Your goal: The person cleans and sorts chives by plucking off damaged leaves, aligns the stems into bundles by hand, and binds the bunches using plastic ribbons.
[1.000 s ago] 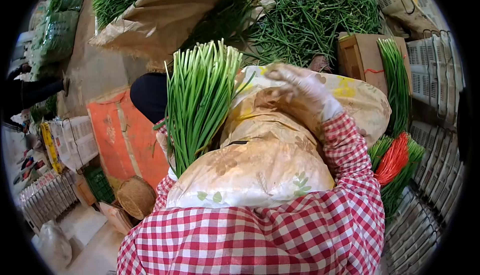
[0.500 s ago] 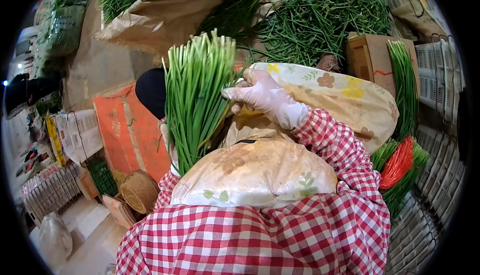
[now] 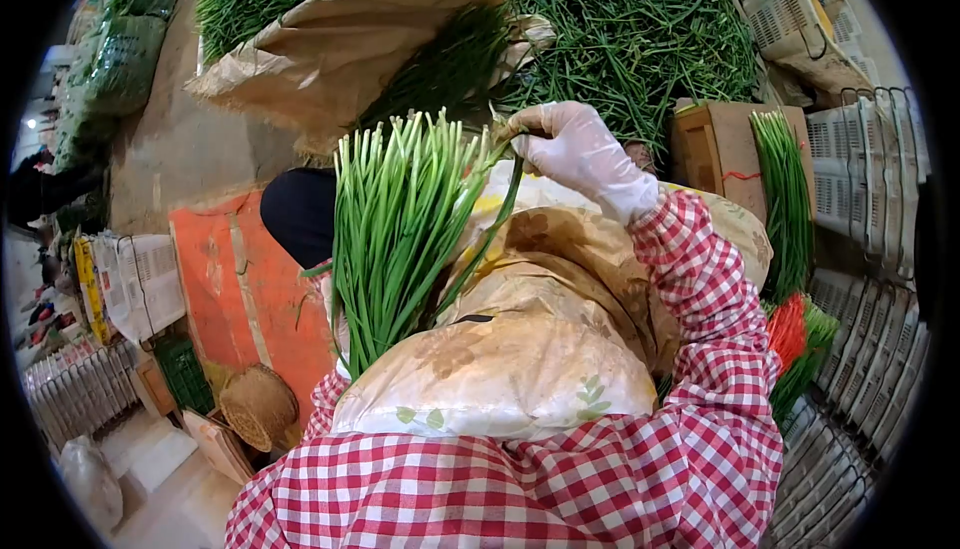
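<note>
The right hand, in a translucent glove, is raised beyond the lap, with the elbow bent and the wrist turned inward; its thumb and fingers are pinched together on a wisp of stalks, just beside the pale ends of the green bunch; the bunch is held at the left side of the stained apron, its pale ends pointed forward; the left hand is mostly hidden behind the bunch's outer edge, so how its fingers are set cannot be told; the left checked sleeve is kept low, near the apron.
</note>
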Demonstrator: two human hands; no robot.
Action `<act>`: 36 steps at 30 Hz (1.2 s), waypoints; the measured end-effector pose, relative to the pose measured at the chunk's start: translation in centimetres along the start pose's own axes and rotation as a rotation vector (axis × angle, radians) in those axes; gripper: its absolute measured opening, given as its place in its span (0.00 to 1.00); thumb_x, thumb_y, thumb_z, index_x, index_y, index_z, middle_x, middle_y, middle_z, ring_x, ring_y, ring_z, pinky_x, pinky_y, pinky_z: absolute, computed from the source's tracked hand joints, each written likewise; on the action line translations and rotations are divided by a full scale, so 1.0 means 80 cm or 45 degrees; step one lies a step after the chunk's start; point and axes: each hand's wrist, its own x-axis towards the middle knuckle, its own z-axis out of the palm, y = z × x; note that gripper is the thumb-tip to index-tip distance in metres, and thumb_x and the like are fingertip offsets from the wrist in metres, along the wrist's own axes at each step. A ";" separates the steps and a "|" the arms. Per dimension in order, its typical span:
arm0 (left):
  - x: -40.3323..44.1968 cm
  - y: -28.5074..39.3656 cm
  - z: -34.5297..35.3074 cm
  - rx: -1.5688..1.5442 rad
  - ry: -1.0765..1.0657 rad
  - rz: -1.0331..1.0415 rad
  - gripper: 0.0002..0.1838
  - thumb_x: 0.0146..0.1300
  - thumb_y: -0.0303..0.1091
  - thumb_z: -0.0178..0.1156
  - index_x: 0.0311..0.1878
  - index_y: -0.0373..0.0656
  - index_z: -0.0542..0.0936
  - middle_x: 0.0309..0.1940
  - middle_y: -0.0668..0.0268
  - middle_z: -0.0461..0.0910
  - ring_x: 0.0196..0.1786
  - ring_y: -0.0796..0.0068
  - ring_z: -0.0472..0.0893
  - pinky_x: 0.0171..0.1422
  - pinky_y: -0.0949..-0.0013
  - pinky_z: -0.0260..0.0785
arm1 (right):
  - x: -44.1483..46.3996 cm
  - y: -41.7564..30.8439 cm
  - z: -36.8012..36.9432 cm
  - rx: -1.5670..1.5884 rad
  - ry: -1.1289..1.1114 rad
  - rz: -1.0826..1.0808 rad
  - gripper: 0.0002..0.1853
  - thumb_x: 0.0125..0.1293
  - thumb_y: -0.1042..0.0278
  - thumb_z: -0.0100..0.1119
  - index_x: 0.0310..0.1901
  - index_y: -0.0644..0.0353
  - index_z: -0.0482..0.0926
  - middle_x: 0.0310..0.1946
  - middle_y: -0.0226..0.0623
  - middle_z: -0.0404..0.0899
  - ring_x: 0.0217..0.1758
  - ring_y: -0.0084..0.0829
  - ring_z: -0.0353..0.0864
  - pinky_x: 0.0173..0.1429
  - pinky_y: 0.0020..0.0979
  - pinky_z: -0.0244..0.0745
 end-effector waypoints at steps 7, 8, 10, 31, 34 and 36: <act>-0.003 -0.006 0.015 0.059 0.053 -0.052 0.32 0.66 0.57 0.47 0.63 0.41 0.67 0.58 0.56 0.72 0.55 0.59 0.76 0.58 0.55 0.71 | 0.029 0.017 -0.049 -0.252 0.267 -0.161 0.10 0.59 0.78 0.52 0.40 0.62 0.81 0.34 0.37 0.82 0.24 0.17 0.73 0.26 0.22 0.72; -0.003 -0.006 0.018 0.066 0.059 -0.060 0.32 0.66 0.57 0.47 0.63 0.40 0.67 0.58 0.55 0.72 0.55 0.59 0.76 0.58 0.55 0.71 | 0.034 0.020 -0.063 -0.297 0.348 -0.209 0.10 0.60 0.78 0.52 0.41 0.62 0.81 0.35 0.38 0.82 0.25 0.17 0.74 0.27 0.22 0.72; -0.005 -0.007 0.022 0.078 0.073 -0.074 0.33 0.65 0.57 0.47 0.63 0.40 0.67 0.57 0.55 0.72 0.54 0.59 0.76 0.58 0.55 0.71 | 0.058 0.057 -0.099 -0.616 0.635 -0.275 0.12 0.62 0.77 0.51 0.47 0.61 0.78 0.36 0.41 0.82 0.30 0.24 0.78 0.33 0.27 0.76; -0.010 -0.016 0.075 0.155 0.248 -0.191 0.36 0.62 0.57 0.54 0.64 0.39 0.65 0.54 0.53 0.74 0.51 0.58 0.78 0.53 0.54 0.74 | -0.037 0.069 -0.023 0.582 -0.168 0.558 0.20 0.62 0.56 0.58 0.49 0.64 0.76 0.34 0.32 0.77 0.34 0.24 0.75 0.41 0.24 0.72; 0.010 -0.014 0.088 0.296 0.258 -0.295 0.36 0.61 0.57 0.54 0.64 0.39 0.64 0.54 0.53 0.74 0.51 0.58 0.78 0.53 0.54 0.74 | -0.085 0.038 0.037 0.955 -0.656 0.381 0.26 0.59 0.59 0.61 0.55 0.68 0.72 0.52 0.46 0.75 0.55 0.36 0.73 0.63 0.32 0.65; 0.044 -0.003 0.100 0.625 0.126 -0.415 0.34 0.59 0.47 0.59 0.64 0.37 0.64 0.52 0.54 0.75 0.52 0.62 0.77 0.53 0.60 0.73 | -0.077 0.016 0.060 0.680 -0.762 0.169 0.40 0.56 0.46 0.61 0.62 0.69 0.64 0.56 0.50 0.71 0.61 0.38 0.69 0.67 0.35 0.61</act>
